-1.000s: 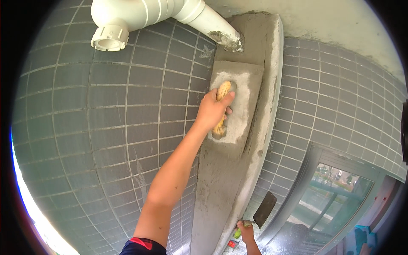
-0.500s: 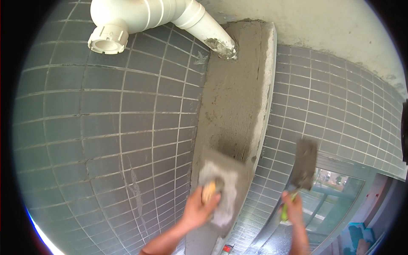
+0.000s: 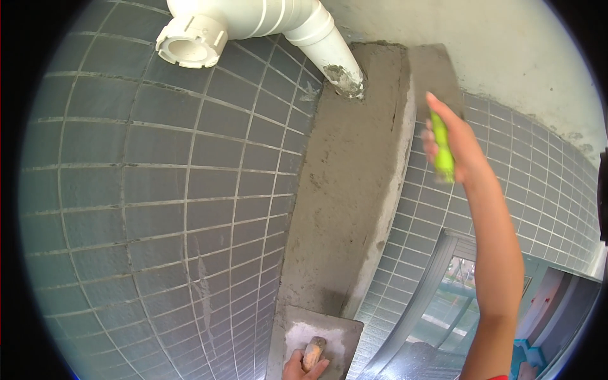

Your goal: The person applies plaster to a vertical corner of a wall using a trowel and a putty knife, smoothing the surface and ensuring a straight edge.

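My right hand (image 3: pixel 453 136) is raised at the upper right, closed on the green handle (image 3: pixel 442 149) of a mortar-coated trowel (image 3: pixel 432 66), whose grey blade lies at the top right edge of a mortar-covered column (image 3: pixel 339 190). Whether the blade touches it I cannot tell. My left hand (image 3: pixel 301 367) is at the lower middle, gripping the wooden handle (image 3: pixel 314 351) of a flat plastering float (image 3: pixel 335 329) at the column's lower part.
A white drain pipe (image 3: pixel 266 16) with an open fitting enters the column near its top. Grey tiled walls (image 3: pixel 152 190) flank the column. A pale ceiling (image 3: pixel 519 44) is above. A framed window (image 3: pixel 446 304) and a blue object (image 3: pixel 525 354) are at the lower right.
My left hand and the float have moved down the column to the bottom of the view. My right hand has raised the trowel from low on the right to the column's top.
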Demonstrator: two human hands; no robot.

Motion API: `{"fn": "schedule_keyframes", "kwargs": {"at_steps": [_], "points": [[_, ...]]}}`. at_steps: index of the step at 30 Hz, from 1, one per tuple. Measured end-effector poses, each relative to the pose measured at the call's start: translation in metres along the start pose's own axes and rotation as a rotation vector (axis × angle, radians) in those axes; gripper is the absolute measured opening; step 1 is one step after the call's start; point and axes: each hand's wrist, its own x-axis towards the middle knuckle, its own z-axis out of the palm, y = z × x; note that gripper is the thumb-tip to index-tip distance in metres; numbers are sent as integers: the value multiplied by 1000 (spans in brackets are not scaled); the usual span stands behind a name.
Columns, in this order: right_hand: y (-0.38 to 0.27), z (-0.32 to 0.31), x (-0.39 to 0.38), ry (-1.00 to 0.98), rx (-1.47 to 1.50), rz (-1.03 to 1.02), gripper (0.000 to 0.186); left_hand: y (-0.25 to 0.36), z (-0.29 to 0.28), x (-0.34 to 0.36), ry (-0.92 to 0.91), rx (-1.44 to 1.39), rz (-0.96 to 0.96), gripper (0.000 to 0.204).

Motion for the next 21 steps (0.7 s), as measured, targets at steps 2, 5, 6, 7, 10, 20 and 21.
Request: {"fn": "schedule_keyframes", "kwargs": {"at_steps": [2, 5, 6, 7, 10, 20, 21], "points": [[-1, 16, 31, -42, 43, -1, 45, 6, -5, -5, 27, 48, 44, 24], [7, 43, 69, -195, 251, 70, 37, -1, -14, -13, 47, -26, -32, 23], [8, 51, 77, -190, 282, 61, 34, 1, -17, -14, 52, -28, -30, 23], [11, 57, 86, -184, 311, 57, 32, 14, -22, -17, 35, -59, -91, 24], [14, 61, 105, -124, 297, 0, 29, 33, -35, -21, 26, 72, -90, 27], [20, 77, 114, -32, 370, -73, 27, 48, -44, -27, 98, -258, -190, 28], [20, 75, 114, -33, 381, -77, 28, 45, -44, -28, 99, -258, -194, 28]]}}
